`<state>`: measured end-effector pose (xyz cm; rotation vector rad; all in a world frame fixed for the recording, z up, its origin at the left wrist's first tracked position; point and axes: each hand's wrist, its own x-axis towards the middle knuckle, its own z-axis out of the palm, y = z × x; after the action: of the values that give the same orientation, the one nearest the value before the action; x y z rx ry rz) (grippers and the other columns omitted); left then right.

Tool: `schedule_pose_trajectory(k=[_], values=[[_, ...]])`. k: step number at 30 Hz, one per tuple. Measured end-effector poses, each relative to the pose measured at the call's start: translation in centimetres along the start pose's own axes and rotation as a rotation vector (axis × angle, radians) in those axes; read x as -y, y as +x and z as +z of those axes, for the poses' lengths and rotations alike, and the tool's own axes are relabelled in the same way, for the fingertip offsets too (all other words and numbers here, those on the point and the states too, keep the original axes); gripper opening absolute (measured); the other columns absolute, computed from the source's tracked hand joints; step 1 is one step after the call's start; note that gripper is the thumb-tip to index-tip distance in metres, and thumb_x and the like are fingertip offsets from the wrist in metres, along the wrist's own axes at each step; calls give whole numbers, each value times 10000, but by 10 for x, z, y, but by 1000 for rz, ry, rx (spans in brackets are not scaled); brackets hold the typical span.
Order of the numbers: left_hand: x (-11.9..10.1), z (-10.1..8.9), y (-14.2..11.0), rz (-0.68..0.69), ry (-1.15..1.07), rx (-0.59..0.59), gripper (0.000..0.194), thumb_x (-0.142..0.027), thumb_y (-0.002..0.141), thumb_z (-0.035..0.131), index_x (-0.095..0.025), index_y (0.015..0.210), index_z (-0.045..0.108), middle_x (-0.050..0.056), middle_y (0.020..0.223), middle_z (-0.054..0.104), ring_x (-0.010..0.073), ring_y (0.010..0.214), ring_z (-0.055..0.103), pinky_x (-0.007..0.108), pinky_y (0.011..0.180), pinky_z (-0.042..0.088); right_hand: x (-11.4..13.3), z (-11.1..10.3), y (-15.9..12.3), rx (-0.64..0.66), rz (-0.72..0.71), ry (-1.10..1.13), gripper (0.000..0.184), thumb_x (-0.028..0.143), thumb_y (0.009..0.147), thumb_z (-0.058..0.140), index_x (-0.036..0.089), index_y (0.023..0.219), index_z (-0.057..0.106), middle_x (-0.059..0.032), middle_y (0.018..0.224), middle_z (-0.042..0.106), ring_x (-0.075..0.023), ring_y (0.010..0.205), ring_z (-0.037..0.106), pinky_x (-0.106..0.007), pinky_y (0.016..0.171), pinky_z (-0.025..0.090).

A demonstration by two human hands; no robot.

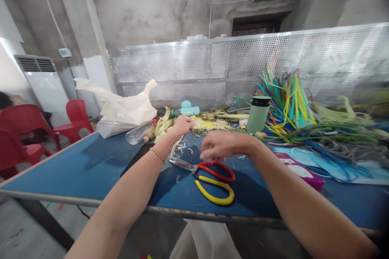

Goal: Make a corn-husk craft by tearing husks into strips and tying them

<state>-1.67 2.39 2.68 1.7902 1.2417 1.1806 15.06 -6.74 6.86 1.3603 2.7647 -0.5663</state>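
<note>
My left hand (183,125) is closed with its fingertips pinched together, over a pile of plant scraps (206,124) on the blue table. Beneath its wrist hangs a pale strip (174,145); whether the fingers grip it is unclear. Curled downward, the fingers of my right hand (220,144) sit a little to the right and nearer me, slightly blurred. Anything inside them is hidden. Scissors (194,168) with a red and a yellow handle lie on the table just below my right hand. Small white clippings (182,146) are scattered between both hands.
On the left stand a white plastic bag (127,109) and a clear bottle (138,134); a black flat object (135,157) lies under my left forearm. To the right are a green cup (258,115), colourful strips (293,97), cords (337,133) and a purple packet (300,170).
</note>
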Motion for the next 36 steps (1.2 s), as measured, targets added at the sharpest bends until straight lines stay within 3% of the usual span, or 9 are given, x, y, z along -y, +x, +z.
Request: schedule_pose_trajectory(k=[3, 6, 9, 14, 20, 26, 29, 33, 36], values=[[0, -2, 0, -38, -28, 4, 293, -152, 810, 581, -130, 522, 534, -27, 444, 483, 43, 415, 278, 223, 459, 183, 21, 21, -11, -44, -10, -328, 247, 395, 773, 678, 152, 749, 715, -107, 706, 705, -225, 669, 656, -290, 576, 415], [-2, -1, -1, -39, -48, 9, 297, -134, 830, 574, -131, 536, 530, -17, 469, 509, 41, 407, 290, 226, 446, 171, 29, 43, -20, -91, 27, -485, 286, 399, 842, 612, 132, 860, 711, -158, 849, 721, -274, 789, 677, -325, 637, 436], [-1, 1, -1, -40, -61, 4, 293, -121, 831, 580, -134, 544, 522, -13, 494, 530, 39, 402, 306, 225, 444, 182, 22, 57, -28, -156, -13, -469, 285, 376, 885, 564, 127, 970, 673, -161, 963, 697, -271, 872, 663, -338, 711, 453], [1, -1, 0, 2, -36, 2, 315, -183, 828, 612, -127, 529, 533, -29, 452, 470, 36, 401, 283, 215, 446, 170, 3, 64, -31, -140, -134, -356, 341, 398, 890, 549, 173, 1138, 611, -127, 1041, 626, -240, 901, 621, -318, 732, 449], [-4, -10, 0, -6, -79, -31, 321, -201, 845, 572, -136, 533, 531, -36, 426, 422, 43, 386, 254, 221, 441, 157, -18, 73, -25, -264, -127, -325, 232, 205, 795, 553, 183, 993, 672, -83, 887, 627, -186, 764, 574, -281, 680, 405], [8, -18, 7, -24, -54, -70, 315, -212, 879, 529, -148, 570, 514, -24, 472, 455, 46, 377, 245, 238, 440, 138, -46, 66, -37, -308, -127, -22, 348, 213, 753, 572, 175, 1067, 717, -35, 808, 693, -152, 681, 586, -250, 634, 434], [14, -20, 9, -42, -36, -107, 304, -202, 871, 540, -154, 574, 500, -43, 450, 405, 50, 383, 243, 238, 446, 133, -54, 55, -51, -431, -79, 154, 437, 306, 775, 607, 181, 1186, 685, -49, 936, 721, -165, 756, 635, -265, 690, 497], [14, -15, 6, -30, -33, -119, 298, -206, 849, 560, -157, 564, 488, -51, 444, 388, 53, 394, 241, 237, 449, 140, -52, 34, -59, -704, 80, 287, 576, 527, 752, 682, 182, 1208, 621, -57, 884, 697, -198, 766, 647, -309, 674, 531], [9, -7, 2, -25, -58, -67, 286, -226, 832, 576, -161, 568, 487, -55, 440, 399, 51, 400, 245, 230, 452, 147, -47, 20, -46, -688, 287, 317, 646, 606, 735, 682, 165, 1197, 584, -48, 773, 664, -182, 617, 602, -290, 540, 479]])
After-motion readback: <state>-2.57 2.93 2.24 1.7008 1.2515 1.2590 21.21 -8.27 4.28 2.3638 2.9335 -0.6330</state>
